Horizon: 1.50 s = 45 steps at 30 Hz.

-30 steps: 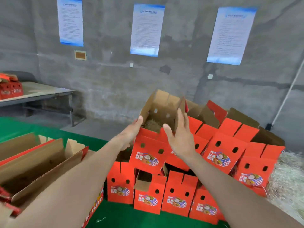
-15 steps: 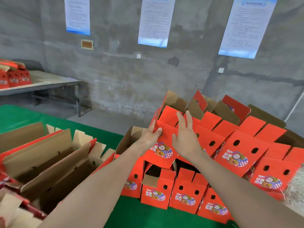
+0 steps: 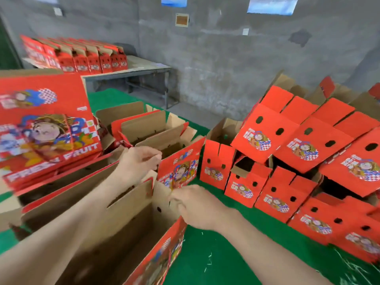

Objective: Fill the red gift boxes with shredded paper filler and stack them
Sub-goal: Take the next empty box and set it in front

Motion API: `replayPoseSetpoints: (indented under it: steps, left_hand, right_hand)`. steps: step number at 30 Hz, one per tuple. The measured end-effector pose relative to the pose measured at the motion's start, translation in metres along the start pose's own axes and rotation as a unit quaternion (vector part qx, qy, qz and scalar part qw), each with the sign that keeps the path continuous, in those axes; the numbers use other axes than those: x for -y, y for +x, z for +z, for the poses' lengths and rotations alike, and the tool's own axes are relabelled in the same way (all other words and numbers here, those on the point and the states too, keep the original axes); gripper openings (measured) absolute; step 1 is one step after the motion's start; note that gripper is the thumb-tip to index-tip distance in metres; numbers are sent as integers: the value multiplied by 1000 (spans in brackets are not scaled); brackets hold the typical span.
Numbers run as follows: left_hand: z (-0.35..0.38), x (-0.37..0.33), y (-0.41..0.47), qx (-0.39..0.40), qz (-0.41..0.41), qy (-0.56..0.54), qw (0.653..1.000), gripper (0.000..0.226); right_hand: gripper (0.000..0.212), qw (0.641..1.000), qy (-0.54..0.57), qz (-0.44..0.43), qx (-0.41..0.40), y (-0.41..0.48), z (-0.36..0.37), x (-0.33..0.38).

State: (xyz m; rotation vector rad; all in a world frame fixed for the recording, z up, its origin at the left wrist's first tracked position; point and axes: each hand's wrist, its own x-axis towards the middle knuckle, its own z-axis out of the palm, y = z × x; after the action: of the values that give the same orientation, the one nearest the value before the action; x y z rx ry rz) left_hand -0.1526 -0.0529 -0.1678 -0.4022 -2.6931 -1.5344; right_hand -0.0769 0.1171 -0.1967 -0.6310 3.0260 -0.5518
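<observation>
Green matting (image 3: pixel 216 254) is lying under everything. A pile of red gift boxes (image 3: pixel 308 161) is leaning together on the right, and a flattened box stack (image 3: pixel 45 130) is resting at the left. Between them the open gift box (image 3: pixel 115 233) is standing nearest, brown inside. The right hand (image 3: pixel 199 208) is pinching its end flap with curled fingers, while the left hand (image 3: pixel 137 163) is curling by the red panel behind, its grip too blurred to tell

Packing workshop or storeroom. Bare concrete wall (image 3: pixel 226 58) bearing printed notices (image 3: pixel 271 5). Green mat (image 3: pixel 216 254) as work surface. Stock: dozens of red boxes (image 3: pixel 308 140) heaped at right; a row (image 3: pixel 82 58) lined up on a table (image 3: pixel 148 67) at the back; flat cartons (image 3: pixel 45 128) stacked at left; open cartons (image 3: pixel 148 130) in the middle.
</observation>
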Motion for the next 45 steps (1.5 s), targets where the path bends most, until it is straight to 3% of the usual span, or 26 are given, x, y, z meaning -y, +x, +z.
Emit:
replayPoseSetpoints:
  steps: [2, 4, 7, 10, 14, 17, 19, 21, 22, 24, 25, 27, 29, 31, 34, 37, 42, 45]
  left_hand:
    - [-22, 32, -29, -6, 18, 184, 983, 19]
    - [-34, 56, -55, 38, -24, 276, 960, 27]
    - [-34, 75, -81, 123, -74, 313, 939, 45]
    - [-29, 80, -86, 106, -72, 335, 933, 56]
    - [-17, 77, -82, 98, -64, 419, 900, 50]
    - [1, 82, -84, 84, 26, 459, 884, 73]
    - [17, 77, -87, 84, 130, 448, 880, 73]
    - [40, 67, -89, 141, 211, 402, 880, 63]
    - [53, 62, -90, 166, 229, 374, 883, 58]
    - [76, 51, -89, 179, 215, 338, 899, 51]
    - [85, 47, -88, 178, 192, 332, 906, 50]
    - [101, 42, -85, 189, 147, 348, 906, 44]
    - [110, 39, -83, 201, 140, 395, 886, 23]
    - [115, 33, -80, 209, 163, 393, 880, 16]
    - [129, 11, -81, 284, 231, 330, 870, 19]
    - [161, -28, -99, 363, 305, 279, 835, 33]
    - [227, -83, -142, 442, 337, 240, 796, 38]
    - [264, -106, -174, 461, 353, 246, 776, 9]
  right_hand:
    - [47, 994, -13, -9, 104, -2, 27, 19]
    - [45, 985, -43, -4, 165, -2, 44, 23]
    - [25, 979, -113, 8, 167, -5, 50, 21]
    - [16, 975, -150, -1, 163, -19, 41, 20]
    - [13, 961, -161, 57, 216, -65, 16, 2]
    - [15, 945, -88, 110, 296, -104, -1, -11]
    - [21, 929, 13, 151, 339, -121, -5, -18]
    - [22, 922, 121, 217, 298, -131, -4, -24]
    - [24, 932, 139, 248, 226, -133, -2, -30]
    - [25, 955, 47, 288, 54, -137, 7, -44]
    - [31, 948, -2, 318, 4, -139, 13, -49]
    - [57, 923, -19, 385, 17, -147, 28, -53]
    - [68, 909, -19, 411, 71, -161, 40, -54]
    - [58, 909, -36, 411, 62, -180, 43, -52]
    - [36, 914, -58, 402, -7, -217, 26, -44]
    - [17, 907, -58, 415, -42, -262, 7, -37]
    - [14, 880, -81, 467, -28, -343, 1, -31]
    - [20, 852, -111, 507, -73, -392, 12, -31]
